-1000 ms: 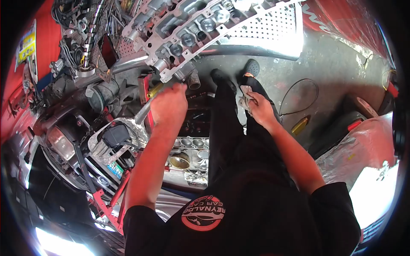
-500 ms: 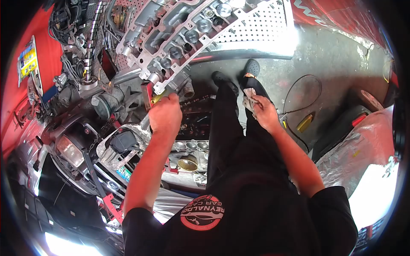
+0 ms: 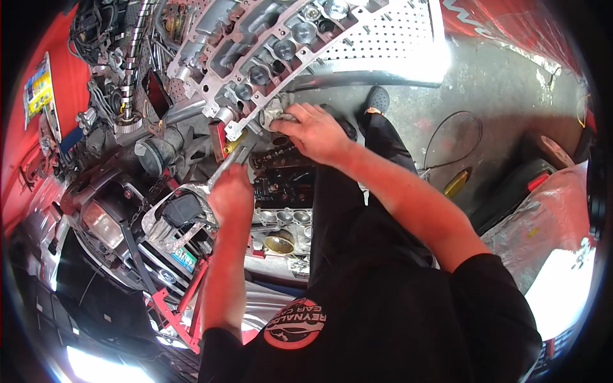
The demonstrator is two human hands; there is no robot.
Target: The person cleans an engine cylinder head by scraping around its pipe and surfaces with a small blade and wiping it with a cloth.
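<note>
My right hand grips a crumpled grey rag at the lower edge of a metal cylinder head. The rag seems to touch the head's end. Lower left of it, my left hand is closed, its fingers curled beside a grey metal bar. Whether that bar is inside the fingers I cannot tell. A yellow fitting and a red upright piece sit just beyond this hand, under the head's end. Round bores line the head's face.
A perforated metal panel lies beneath the head. A camshaft stands at the left among engine parts. Below the hands are a dark tray of parts and a brass-coloured ring. A cable loop lies on the floor.
My right hand has swung left and up with the rag, from beside my leg to the cylinder head. My left hand has drawn back down and left, away from the yellow fitting.
</note>
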